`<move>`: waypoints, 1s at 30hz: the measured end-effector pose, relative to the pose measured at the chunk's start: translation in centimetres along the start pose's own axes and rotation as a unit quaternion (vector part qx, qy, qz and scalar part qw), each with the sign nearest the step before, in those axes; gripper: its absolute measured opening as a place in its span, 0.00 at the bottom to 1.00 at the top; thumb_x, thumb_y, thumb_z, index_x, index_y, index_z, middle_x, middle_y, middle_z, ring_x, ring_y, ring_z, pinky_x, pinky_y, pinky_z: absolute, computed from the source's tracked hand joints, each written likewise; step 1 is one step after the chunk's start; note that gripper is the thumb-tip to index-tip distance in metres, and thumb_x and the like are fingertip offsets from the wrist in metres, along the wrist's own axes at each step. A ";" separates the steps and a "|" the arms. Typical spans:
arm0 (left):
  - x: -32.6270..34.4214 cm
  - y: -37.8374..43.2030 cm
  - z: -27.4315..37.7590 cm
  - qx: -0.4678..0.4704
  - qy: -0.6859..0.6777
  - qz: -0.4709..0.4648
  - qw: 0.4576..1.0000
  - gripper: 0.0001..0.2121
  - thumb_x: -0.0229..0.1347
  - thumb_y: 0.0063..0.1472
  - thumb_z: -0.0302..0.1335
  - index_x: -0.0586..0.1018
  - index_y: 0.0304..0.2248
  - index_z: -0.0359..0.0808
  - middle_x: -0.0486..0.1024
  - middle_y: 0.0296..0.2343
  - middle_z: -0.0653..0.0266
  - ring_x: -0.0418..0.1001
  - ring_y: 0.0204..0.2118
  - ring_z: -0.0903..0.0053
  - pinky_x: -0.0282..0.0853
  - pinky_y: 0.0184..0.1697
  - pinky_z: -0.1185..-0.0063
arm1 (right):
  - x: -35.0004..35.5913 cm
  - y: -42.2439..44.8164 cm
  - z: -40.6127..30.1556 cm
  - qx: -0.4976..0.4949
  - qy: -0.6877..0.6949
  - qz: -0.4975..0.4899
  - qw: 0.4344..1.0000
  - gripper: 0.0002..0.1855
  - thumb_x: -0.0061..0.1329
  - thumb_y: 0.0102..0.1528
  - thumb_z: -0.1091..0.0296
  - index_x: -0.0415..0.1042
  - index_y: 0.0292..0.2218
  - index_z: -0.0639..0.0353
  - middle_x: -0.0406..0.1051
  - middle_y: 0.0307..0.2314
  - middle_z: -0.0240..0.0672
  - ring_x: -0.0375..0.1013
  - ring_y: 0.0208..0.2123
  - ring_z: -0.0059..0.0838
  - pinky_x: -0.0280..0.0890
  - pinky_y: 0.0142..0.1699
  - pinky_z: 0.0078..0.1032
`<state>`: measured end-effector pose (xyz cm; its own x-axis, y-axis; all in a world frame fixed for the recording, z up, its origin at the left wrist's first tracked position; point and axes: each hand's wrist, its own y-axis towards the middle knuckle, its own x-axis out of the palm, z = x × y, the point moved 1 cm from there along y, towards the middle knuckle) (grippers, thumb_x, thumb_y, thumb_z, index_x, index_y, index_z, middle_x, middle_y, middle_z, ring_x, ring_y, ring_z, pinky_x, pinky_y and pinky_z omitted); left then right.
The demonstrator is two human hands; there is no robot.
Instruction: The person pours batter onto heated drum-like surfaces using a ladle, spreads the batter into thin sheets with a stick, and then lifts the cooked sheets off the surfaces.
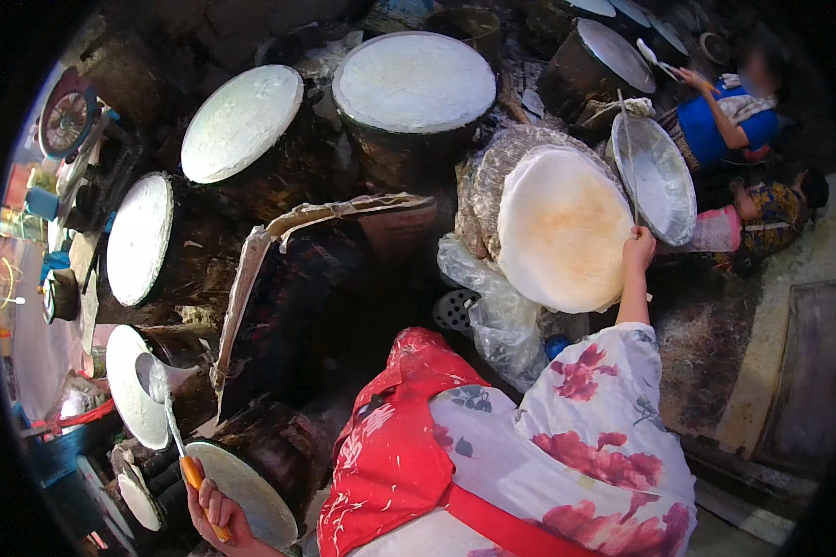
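My left hand (212, 508), at the lower left, grips the orange handle (192, 475) of a metal-shafted, ladle-like tool. The tool's pale head (157, 381) is over a round white pot top (129, 404); whether it touches the surface I cannot tell. On the right, my right hand (639, 250) is closed around the lower end of a thin stick (627, 153) that points away from me. Beside that hand sits a large, pale round sheet or pad (564, 230), tan in the middle, on a rough woven-looking round base (522, 150). A basin (653, 181) with whitish contents is just beyond the stick.
Dark pots with flat white tops (414, 82) curve around the front and left. A bent frame with pale crust (240, 299) crosses before me. Clear plastic sheeting (505, 320) bunches near my lap. At the right, one person (717, 118) holds a white-headed utensil; another person (773, 216) is close by.
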<state>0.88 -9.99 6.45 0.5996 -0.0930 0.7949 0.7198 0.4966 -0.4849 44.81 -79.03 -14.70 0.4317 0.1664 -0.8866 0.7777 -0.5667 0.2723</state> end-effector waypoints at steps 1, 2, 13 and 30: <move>-0.2 0.1 0.2 -0.003 -0.001 -0.002 1.000 0.21 0.34 0.66 0.33 0.53 0.54 0.26 0.57 0.20 0.68 0.53 0.11 0.87 0.51 0.11 0.88 | 0.4 0.8 1.0 0.000 -0.002 0.001 1.000 0.09 0.44 0.52 0.67 0.72 0.34 0.57 0.68 0.34 0.46 0.65 0.40 0.46 0.60 0.44 0.37; -0.3 0.2 0.3 -0.006 -0.003 -0.004 1.000 0.21 0.34 0.66 0.33 0.53 0.54 0.26 0.57 0.20 0.68 0.53 0.11 0.88 0.51 0.11 0.88 | 0.9 1.6 1.8 -0.021 -0.017 0.023 0.999 0.09 0.44 0.50 0.68 0.72 0.33 0.57 0.70 0.32 0.45 0.67 0.39 0.45 0.61 0.43 0.36; 0.9 1.3 -0.8 -0.013 -0.070 -0.062 0.996 0.20 0.36 0.64 0.28 0.53 0.53 0.27 0.59 0.20 0.69 0.58 0.13 0.87 0.57 0.15 0.86 | 3.8 7.6 0.8 -0.194 -0.084 -0.037 0.977 0.16 0.36 0.54 0.71 0.66 0.43 0.66 0.69 0.38 0.52 0.67 0.42 0.48 0.61 0.47 0.37; -8.9 -6.0 0.4 0.187 -0.155 0.018 0.970 0.14 0.43 0.63 0.31 0.65 0.43 0.29 0.59 0.19 0.72 0.57 0.15 0.88 0.54 0.17 0.88 | 1.0 -44.1 -39.4 -0.650 0.157 -0.632 0.392 0.14 0.41 0.55 0.61 0.67 0.38 0.60 0.70 0.24 0.50 0.71 0.28 0.49 0.63 0.32 0.39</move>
<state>-8.90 -11.76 2.40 0.4472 0.1656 0.8790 0.4876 0.7787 -0.3948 28.91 -22.09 -12.89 -0.7983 -0.1417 -0.5854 -0.0514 0.9844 -0.1682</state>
